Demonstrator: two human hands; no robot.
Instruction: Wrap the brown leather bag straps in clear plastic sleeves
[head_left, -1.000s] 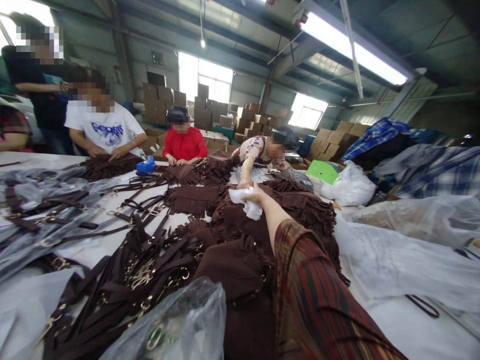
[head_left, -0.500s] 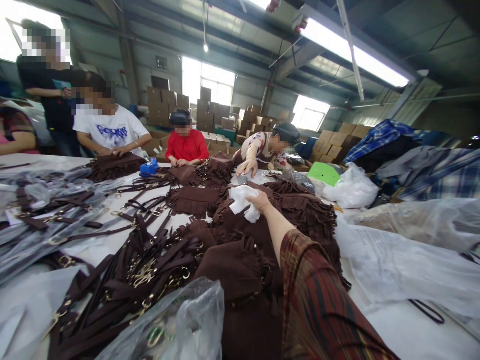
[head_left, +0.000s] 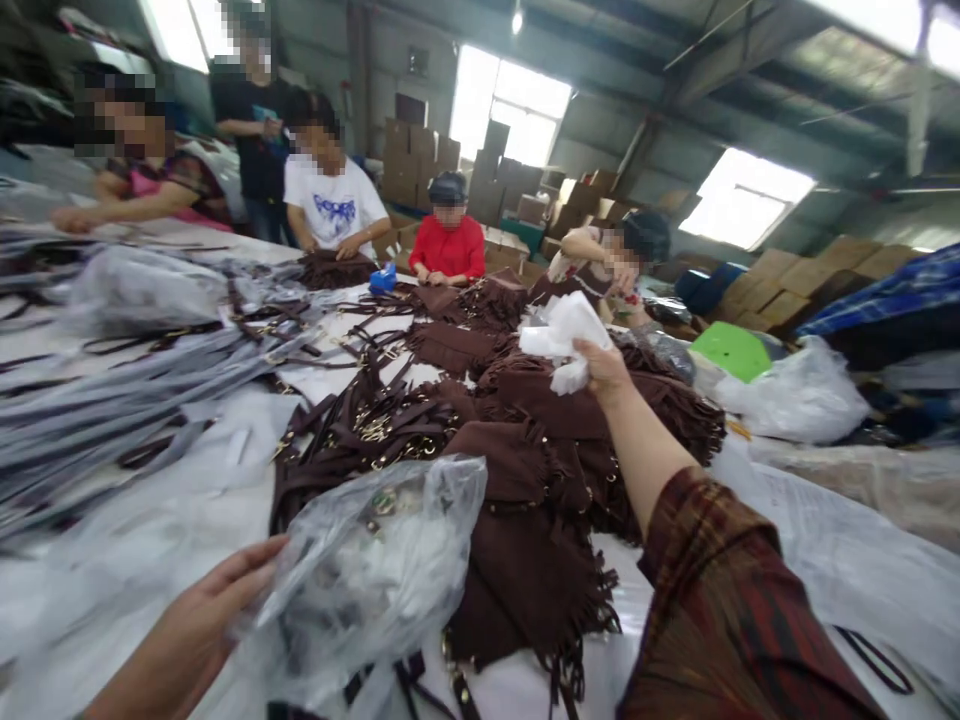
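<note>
My right hand (head_left: 606,368) is closed on crumpled white sheets (head_left: 571,325), thin and soft like packing paper or foam, above the pile of fringed bags. At the lower left, my left hand (head_left: 202,615) grips the edge of a clear plastic bag (head_left: 375,570), its thumb side partly hidden. White material and a small green-and-gold piece show through the plastic. Under and beyond it lie dark brown fringed bags (head_left: 517,575) with gold studs. Left of these is a heap of dark brown straps (head_left: 367,425) with gold clasps.
Plastic-wrapped straps (head_left: 150,390) cover the table's left side. On the right lie plastic sheeting (head_left: 840,540), a white plastic bag (head_left: 806,395) and a green piece (head_left: 729,350). Several co-workers sit or stand along the far side, one in a red top (head_left: 448,250). A blue dispenser (head_left: 382,278) stands among the brown goods.
My left hand has come into view at the plastic bag. My right hand still holds the white sheets. The view has turned left, and the co-worker opposite has drawn back an outstretched arm.
</note>
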